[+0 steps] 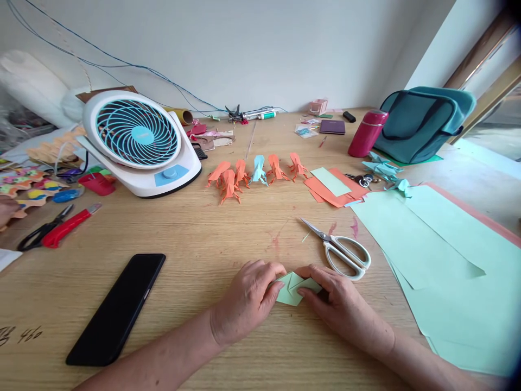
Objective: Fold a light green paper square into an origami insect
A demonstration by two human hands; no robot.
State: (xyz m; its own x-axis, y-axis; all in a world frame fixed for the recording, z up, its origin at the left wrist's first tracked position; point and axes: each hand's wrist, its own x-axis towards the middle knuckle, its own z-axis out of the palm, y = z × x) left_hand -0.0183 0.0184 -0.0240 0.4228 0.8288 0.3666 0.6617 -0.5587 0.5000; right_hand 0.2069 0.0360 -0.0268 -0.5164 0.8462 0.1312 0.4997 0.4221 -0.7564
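Green paper (293,288) pinched flat on the desk (195,233).
My left hand (244,301) & right hand (340,307) both hold it; I'd press each fold w/ edges lined up.

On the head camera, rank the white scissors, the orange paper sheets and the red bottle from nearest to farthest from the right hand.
Measured from the right hand, which presses the folded green paper:
1. the white scissors, just ahead of the hand.
2. the orange paper sheets, mid-table, farther up.
3. the red bottle, at the back, beside the teal bag.
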